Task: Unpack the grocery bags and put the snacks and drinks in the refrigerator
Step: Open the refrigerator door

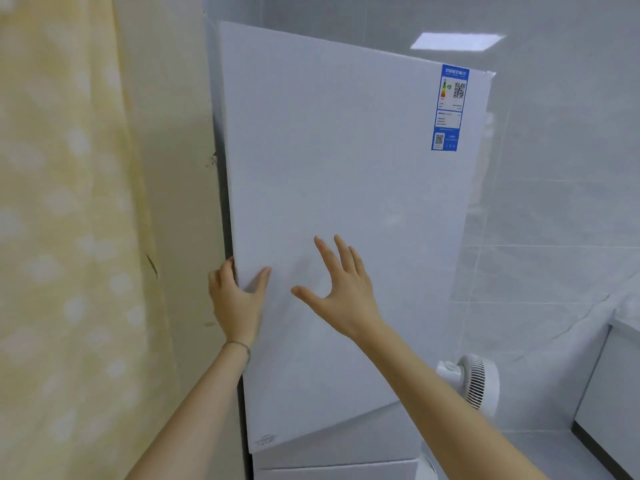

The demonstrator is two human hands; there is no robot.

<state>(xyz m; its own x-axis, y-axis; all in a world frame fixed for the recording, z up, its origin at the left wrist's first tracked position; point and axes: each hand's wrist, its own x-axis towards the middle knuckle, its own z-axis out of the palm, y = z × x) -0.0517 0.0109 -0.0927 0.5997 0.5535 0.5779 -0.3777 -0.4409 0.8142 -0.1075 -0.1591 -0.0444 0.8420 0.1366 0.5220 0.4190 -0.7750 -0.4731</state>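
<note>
A white refrigerator fills the middle of the head view, and its tall upper door (pixel 346 174) stands slightly ajar at the left edge. My left hand (pixel 237 299) grips that left edge, fingers curled behind it and thumb on the front. My right hand (pixel 341 289) is spread open, fingers apart, at or just in front of the door's face; whether it touches is unclear. A blue energy label (pixel 448 107) is stuck at the door's upper right. No snacks, drinks or bags are in view.
A yellow patterned curtain (pixel 69 237) hangs close on the left. Grey tiled wall runs behind and to the right. A small white fan (pixel 476 382) sits low beside the fridge. A white counter edge (pixel 620 344) shows at far right. The lower fridge door (pixel 332 472) is shut.
</note>
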